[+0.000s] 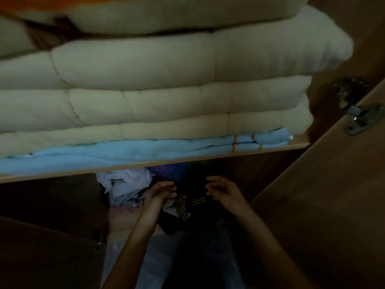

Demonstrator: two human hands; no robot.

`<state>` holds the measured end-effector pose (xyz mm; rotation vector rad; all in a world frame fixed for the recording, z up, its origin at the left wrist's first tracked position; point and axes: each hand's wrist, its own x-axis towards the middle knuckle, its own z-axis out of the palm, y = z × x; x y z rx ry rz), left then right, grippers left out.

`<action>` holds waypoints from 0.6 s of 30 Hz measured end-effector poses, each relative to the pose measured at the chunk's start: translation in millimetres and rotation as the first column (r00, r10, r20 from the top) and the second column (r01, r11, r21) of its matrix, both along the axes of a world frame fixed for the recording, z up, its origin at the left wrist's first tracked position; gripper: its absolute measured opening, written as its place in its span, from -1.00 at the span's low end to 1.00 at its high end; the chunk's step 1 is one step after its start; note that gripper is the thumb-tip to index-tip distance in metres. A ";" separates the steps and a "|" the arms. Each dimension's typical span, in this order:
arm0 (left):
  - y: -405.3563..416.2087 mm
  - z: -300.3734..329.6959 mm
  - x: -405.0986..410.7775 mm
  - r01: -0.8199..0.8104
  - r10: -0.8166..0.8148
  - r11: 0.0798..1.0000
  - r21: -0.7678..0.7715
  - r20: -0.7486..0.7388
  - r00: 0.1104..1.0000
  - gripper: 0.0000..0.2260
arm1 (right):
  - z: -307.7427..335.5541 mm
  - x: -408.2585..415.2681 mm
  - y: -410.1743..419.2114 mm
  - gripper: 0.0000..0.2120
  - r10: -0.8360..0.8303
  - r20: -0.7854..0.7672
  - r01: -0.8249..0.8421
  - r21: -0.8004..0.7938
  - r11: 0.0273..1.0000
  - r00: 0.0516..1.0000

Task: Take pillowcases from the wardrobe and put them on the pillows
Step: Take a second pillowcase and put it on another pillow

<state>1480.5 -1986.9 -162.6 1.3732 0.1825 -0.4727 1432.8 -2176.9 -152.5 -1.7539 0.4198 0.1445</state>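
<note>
We see a dark pile of cloth (187,207) with a striped piece on the low shelf of the wardrobe (325,195). We cannot tell which bit is a pillowcase. Our left hand (161,191) is near it, fingers bent; we cannot tell if it holds cloth. Our right hand (221,189) hangs above, fingers loose, holding nothing. White crumpled cloth (125,180) lies beside. Above, puffy quilts (145,80) sit on a blue blanket (104,152).

My two forearms are bare below the wardrobe shelf (154,162), with no sleeve showing up to the frame's lower edge. My left hand (161,191) and right hand (224,191) wear no gloves or rings I can make out (the light is dim). Slim fingers (214,180), short nails.
</note>
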 end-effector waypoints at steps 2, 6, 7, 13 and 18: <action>-7.7 -28.6 6.0 0.009 -0.009 1.000 -0.013 -0.005 1.000 -0.83 | -31.2 7.6 -8.6 -0.67 -0.007 0.019 0.007 0.003 1.000 1.000; -18.7 -94.6 25.7 0.025 -0.024 1.000 -0.014 0.029 0.999 -0.83 | -101.8 24.2 -24.7 -0.68 -0.036 0.067 0.035 0.014 0.999 0.997; -20.9 -112.4 31.8 0.034 -0.034 0.999 -0.012 0.050 0.998 -0.83 | -122.1 29.3 -28.2 -0.67 -0.036 0.083 0.037 -0.003 0.999 0.996; -27.4 -223.1 81.1 0.117 -0.119 0.993 0.020 0.151 0.981 -0.80 | -244.8 64.8 -47.0 -0.61 -0.057 0.137 0.053 0.030 0.998 0.989; -27.5 -305.7 116.1 0.051 -0.058 0.998 0.037 0.252 0.966 -0.78 | -344.1 96.3 -62.3 -0.57 -0.060 0.183 0.060 0.005 0.998 0.981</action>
